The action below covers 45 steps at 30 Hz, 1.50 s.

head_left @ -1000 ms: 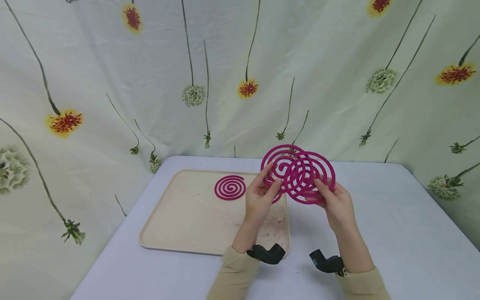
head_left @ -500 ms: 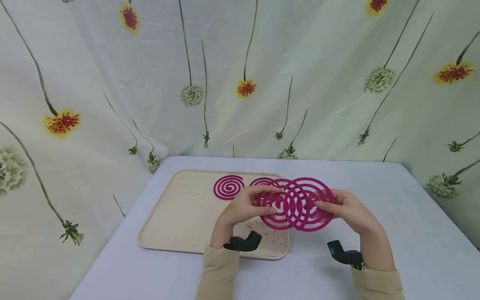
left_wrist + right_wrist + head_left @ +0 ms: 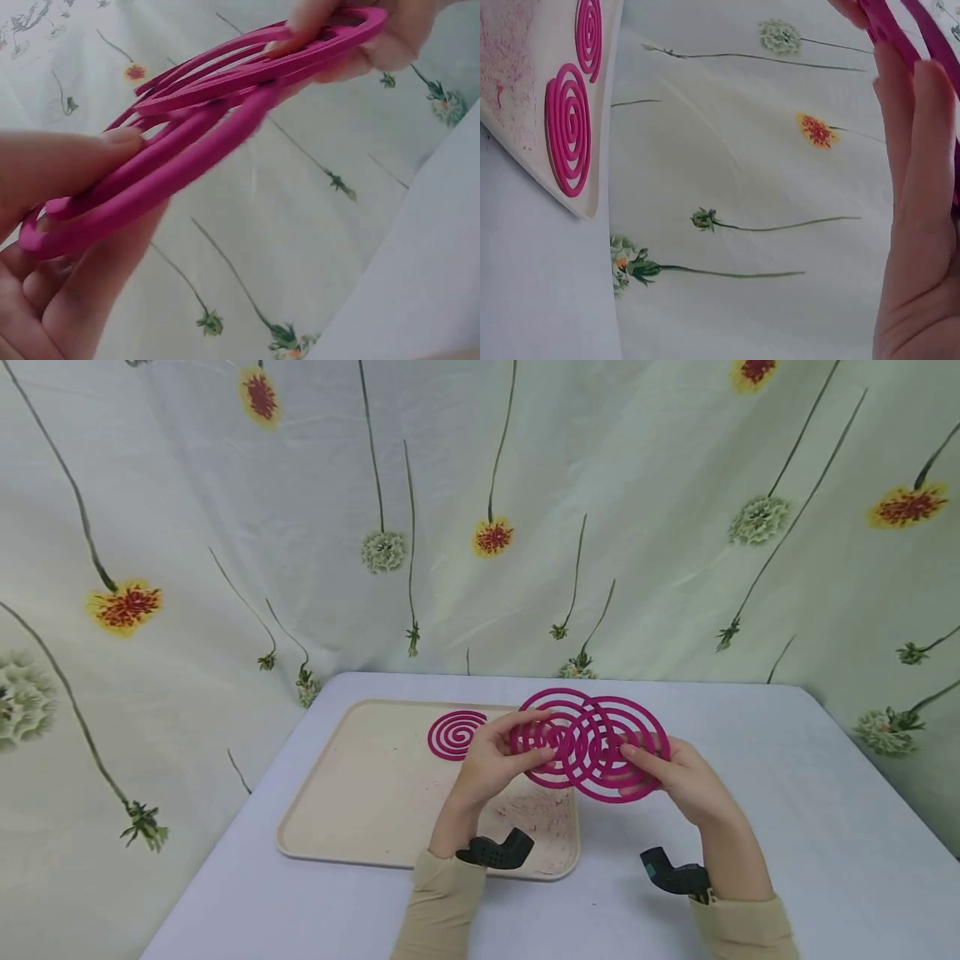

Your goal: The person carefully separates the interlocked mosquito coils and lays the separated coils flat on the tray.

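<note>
Two magenta mosquito coils are held up over the right side of the tray, overlapping in the middle. My left hand (image 3: 483,768) pinches the left coil (image 3: 180,176) between thumb and fingers. The right coil (image 3: 617,798) lies in front of it in the head view, gripped at its right side by my right hand (image 3: 688,777). I cannot tell whether the two are interlocked or only overlapping. In the right wrist view, the fingers (image 3: 922,157) lie along the held coil, mostly out of frame.
A beige tray (image 3: 360,793) lies on the white table (image 3: 787,777), with reddish crumbs at its right end. On it rest two more coils: one coil (image 3: 568,131) near a corner, another coil (image 3: 589,34) beside it. A flowered cloth (image 3: 660,527) hangs behind.
Both hands lowered the held coils towards me and tilted them, then raised them slightly. The hands stand farther apart than a second ago, and the coils overlap less.
</note>
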### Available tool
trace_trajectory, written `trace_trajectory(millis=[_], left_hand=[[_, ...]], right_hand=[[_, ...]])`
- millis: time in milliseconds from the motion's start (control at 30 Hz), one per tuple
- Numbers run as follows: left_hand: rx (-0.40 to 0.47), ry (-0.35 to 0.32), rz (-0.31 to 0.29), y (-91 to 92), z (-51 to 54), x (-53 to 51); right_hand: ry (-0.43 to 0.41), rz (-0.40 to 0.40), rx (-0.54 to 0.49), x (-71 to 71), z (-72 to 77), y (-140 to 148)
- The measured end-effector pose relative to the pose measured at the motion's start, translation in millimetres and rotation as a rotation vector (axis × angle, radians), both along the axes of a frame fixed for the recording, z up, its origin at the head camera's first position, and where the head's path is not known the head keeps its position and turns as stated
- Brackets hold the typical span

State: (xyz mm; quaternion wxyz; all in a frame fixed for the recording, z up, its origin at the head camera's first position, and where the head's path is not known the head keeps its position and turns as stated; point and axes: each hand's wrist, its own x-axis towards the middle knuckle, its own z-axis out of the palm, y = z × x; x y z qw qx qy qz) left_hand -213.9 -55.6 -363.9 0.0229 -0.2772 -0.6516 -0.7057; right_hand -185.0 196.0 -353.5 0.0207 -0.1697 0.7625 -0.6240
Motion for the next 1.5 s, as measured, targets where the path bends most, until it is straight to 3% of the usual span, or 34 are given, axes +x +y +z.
trace_trajectory(millis=[200, 300, 400, 500, 600, 733, 833, 900, 1000, 1067, 1200, 1333, 1500], left_hand=[[0.244, -0.005, 0.254, 27.2, -0.2, 5.0], [0.329, 0.014, 0.32, 39.5, -1.7, 7.5], [0.376, 0.045, 0.323, 46.3, -3.9, 8.5], [0.356, 0.094, 0.287, 45.0, -5.8, 7.0], [0.291, 0.139, 0.217, 35.0, -4.8, 3.9], [0.146, 0.156, 0.056, 12.8, -2.5, 0.2], [-0.001, 0.141, -0.089, -1.5, -1.1, 0.5], [-0.099, 0.144, -0.153, -6.9, 1.3, 2.2], [-0.189, 0.155, -0.202, -9.4, 7.0, 7.1], [-0.205, 0.167, -0.194, -9.4, 12.5, 11.2], [-0.147, 0.144, -0.125, -6.6, 11.9, 10.5], [-0.038, 0.105, 0.029, 0.8, 2.7, 4.9], [0.124, 0.128, 0.232, 17.2, -1.5, 3.7]], right_hand=[[-0.022, -0.259, -0.214, 1.7, 0.2, -24], [-0.056, -0.342, -0.349, 3.1, 0.9, -35], [-0.082, -0.383, -0.462, 3.2, 1.0, -43], [-0.092, -0.368, -0.479, 2.5, 0.6, -44], [-0.076, -0.3, -0.34, 1.5, 0.6, -33], [-0.028, -0.135, -0.086, 1.0, 1.0, -11], [-0.01, 0.014, 0.026, 2.1, 1.5, 5], [-0.009, 0.097, 0.078, 3.3, 2.1, 13], [-0.007, 0.175, 0.137, 4.7, 3.2, 19], [0.001, 0.181, 0.158, 4.7, 3.5, 18], [0.036, 0.097, 0.145, 3.5, 3.0, 11], [0.062, -0.043, 0.058, 1.7, 1.7, -1], [0.046, -0.245, -0.087, 0.5, 0.1, -21]])
